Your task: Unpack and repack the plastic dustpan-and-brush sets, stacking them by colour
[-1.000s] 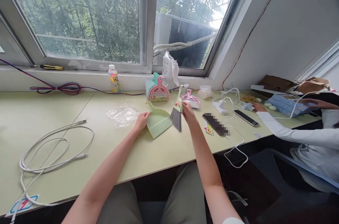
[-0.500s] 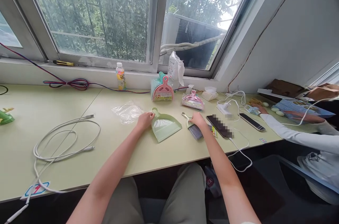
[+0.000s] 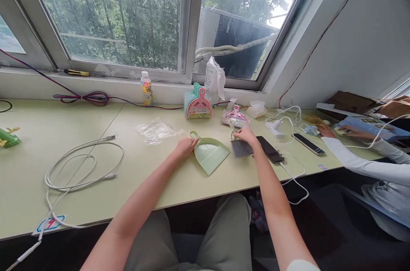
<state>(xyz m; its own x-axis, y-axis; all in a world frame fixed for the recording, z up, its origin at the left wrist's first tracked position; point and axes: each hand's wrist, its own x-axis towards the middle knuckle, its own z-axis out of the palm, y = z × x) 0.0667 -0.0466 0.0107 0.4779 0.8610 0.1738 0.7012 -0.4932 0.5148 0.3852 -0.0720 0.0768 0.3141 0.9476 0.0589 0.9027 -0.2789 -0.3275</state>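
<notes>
With the window (image 3: 121, 14) at twelve o'clock, the pale green dustpan (image 3: 211, 155) is straight ahead at the surface (image 3: 192, 187), looped handle towards eleven, broad straight lip towards four. The left hand (image 3: 186, 147) has its fingers round the handle's base. The right hand (image 3: 246, 134) grips the brush (image 3: 241, 150) by its neck, at three o'clock from the dustpan, grey bristles towards five. Both seem moulded plastic (smooth, perhaps a touch slippery), so I'd expect them light, stiff and hard to break. The handles look the surest hold; the bristles should bend. A crumpled clear bag (image 3: 156, 130), thin and shiny, lies at ten o'clock from the dustpan.
</notes>
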